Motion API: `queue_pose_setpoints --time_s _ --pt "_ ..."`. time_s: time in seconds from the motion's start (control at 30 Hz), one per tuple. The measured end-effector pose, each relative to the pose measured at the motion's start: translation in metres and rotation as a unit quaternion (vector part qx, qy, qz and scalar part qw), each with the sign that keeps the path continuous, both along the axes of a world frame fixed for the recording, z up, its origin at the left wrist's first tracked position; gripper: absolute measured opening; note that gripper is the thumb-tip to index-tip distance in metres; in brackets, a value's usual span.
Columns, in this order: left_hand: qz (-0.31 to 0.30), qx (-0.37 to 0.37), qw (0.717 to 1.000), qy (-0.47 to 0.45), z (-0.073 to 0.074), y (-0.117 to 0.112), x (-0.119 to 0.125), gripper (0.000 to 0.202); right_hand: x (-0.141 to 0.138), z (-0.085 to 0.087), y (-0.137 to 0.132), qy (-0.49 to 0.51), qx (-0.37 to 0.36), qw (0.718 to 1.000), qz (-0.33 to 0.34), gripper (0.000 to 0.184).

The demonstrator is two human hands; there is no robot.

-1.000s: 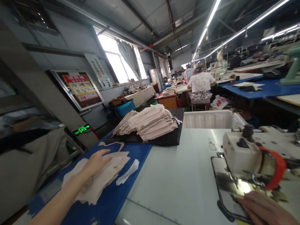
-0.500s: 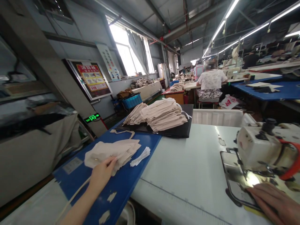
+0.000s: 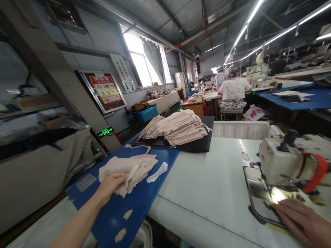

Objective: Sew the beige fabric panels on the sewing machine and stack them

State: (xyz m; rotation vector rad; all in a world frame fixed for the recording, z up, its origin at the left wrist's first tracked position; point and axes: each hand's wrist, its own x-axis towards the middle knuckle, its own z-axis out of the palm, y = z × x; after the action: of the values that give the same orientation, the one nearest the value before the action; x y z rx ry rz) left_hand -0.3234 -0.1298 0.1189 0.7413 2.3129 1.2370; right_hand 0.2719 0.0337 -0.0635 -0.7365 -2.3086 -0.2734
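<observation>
My left hand (image 3: 111, 187) is closed in a pinch on the near edge of the top beige fabric piece (image 3: 116, 165), which lies on a small stack of like pieces on a blue board (image 3: 137, 203). The top piece is wrinkled near my fingers. Just right of the stack lies a bundle of white strips (image 3: 157, 173). My right hand (image 3: 302, 220) rests with fingers stretched out beside the lit metal plate of a sewing machine (image 3: 280, 165). Part of it is cut off by the frame edge, and I see nothing held in it.
A bigger pile of beige fabric pieces (image 3: 181, 127) sits on a black folder-like sheet (image 3: 199, 146) at the back. Behind the table stands a white plastic bin (image 3: 240, 130). Farther off, a person in a white top (image 3: 234, 90) sits at another table.
My left fingers have curled around the edge of the top fabric piece, and it is more bunched. A cord along my left forearm is no longer visible. My right hand has barely moved.
</observation>
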Motion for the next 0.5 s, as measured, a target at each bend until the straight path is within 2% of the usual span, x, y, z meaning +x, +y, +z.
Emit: queue_pose_setpoints --time_s 0.23,0.5 --pt "-0.03 -0.089 0.986 0.138 -0.003 0.0 -0.003 0.042 0.003 -0.011 0.003 0.019 -0.076 0.997 -0.012 0.04" --pt "-0.061 -0.015 0.995 0.083 -0.001 -0.006 0.008 0.041 0.003 -0.01 0.004 0.021 -0.081 0.997 -0.005 0.039"
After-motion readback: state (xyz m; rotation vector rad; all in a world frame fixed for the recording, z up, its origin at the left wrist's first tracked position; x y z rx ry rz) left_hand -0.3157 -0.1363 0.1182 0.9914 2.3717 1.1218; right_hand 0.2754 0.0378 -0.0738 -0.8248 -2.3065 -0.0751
